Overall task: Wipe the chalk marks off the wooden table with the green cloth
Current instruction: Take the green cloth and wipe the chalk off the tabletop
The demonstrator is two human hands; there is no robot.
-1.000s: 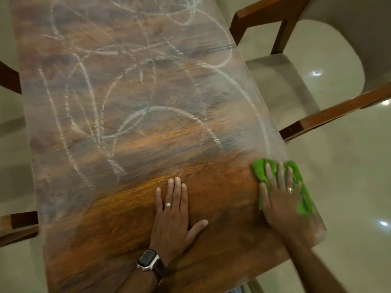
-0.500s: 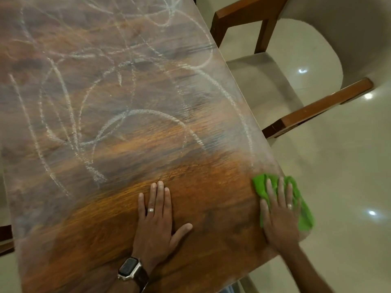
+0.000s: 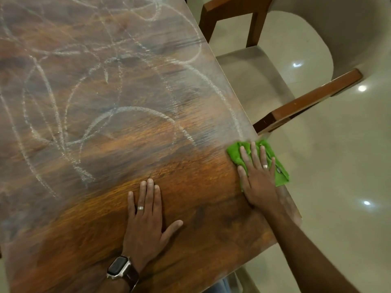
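**Cloth pinned flat at the table's right edge, chalk waiting beyond**

The green cloth (image 3: 234, 154) lies spread on the wooden table (image 3: 190, 208), at about three o'clock in the view, right up against the table's right edge with one corner hanging just past it. The right hand (image 3: 257, 176) presses down on it with straight, spread fingers, gripping nothing; a flat palm likely spreads pressure over more cloth than a pinch would. The left hand (image 3: 146, 216) rests at six o'clock, also flat and open, thumb out, holding nothing. It seems planted there as a brace for leaning over the table.

The wood around both hands looks clean and warm brown. The chalk marks (image 3: 135, 109), loops and scribbles, cover the table from nine through twelve o'clock, one curve ending just above the cloth. Most of the wiping appears undone.

A wooden chair (image 3: 313, 100) stands beside the table at two o'clock.
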